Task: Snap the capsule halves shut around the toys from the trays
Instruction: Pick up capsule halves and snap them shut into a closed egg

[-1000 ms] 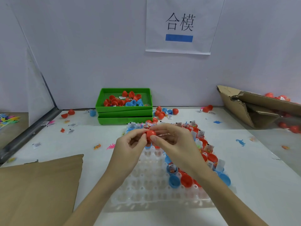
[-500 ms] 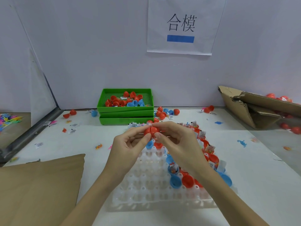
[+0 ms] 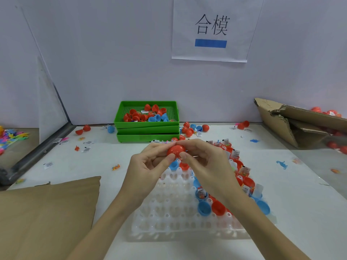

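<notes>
A: Pressing together at the centre of the frame, the left hand (image 3: 148,166) and right hand (image 3: 204,162) are both pinching one red capsule (image 3: 175,150), fingers curled round it from either side, just above the far edge of the white tray (image 3: 178,212).

B: Is anything looking risky?

A: I am judging that uneven thumb pressure could be skewing the halves so they fail to click, or the round shell could be squirting out of the pinch. Whether a toy is sitting inside, I cannot tell.

B: And the containers?

A: The white tray is holding open red and blue halves with packeted toys along its right side. The green tray (image 3: 146,126), above centre, is carrying loose red and blue halves. The cardboard box (image 3: 293,121) at the right edge is showing red capsules.
</notes>
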The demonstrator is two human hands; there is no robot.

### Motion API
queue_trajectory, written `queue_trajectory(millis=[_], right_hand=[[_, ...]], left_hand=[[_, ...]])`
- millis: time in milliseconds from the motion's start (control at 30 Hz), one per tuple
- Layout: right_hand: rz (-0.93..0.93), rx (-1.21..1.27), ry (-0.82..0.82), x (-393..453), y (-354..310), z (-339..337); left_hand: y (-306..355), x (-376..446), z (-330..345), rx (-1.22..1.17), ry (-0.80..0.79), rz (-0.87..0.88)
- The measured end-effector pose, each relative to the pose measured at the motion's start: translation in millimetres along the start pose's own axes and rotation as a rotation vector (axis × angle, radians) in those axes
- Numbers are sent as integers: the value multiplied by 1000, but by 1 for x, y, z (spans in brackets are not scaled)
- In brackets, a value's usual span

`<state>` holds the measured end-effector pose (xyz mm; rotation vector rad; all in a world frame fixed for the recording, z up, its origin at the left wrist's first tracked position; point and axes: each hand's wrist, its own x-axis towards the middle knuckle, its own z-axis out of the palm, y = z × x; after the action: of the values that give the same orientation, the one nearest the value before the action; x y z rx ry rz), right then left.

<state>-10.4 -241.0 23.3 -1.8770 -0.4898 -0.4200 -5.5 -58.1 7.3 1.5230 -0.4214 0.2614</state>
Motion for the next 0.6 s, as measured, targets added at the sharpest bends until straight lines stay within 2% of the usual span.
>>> queue_trajectory(millis=[233, 400, 600], right_hand=[[-73, -124, 33, 0, -2, 3], [-78, -110, 36, 0, -1, 3], [-120, -126, 78, 0, -2, 3]], left_hand=[[-3, -1, 1, -34, 14, 4], [-2, 0, 4, -132, 84, -62], [1, 0, 6, -214, 35, -56]])
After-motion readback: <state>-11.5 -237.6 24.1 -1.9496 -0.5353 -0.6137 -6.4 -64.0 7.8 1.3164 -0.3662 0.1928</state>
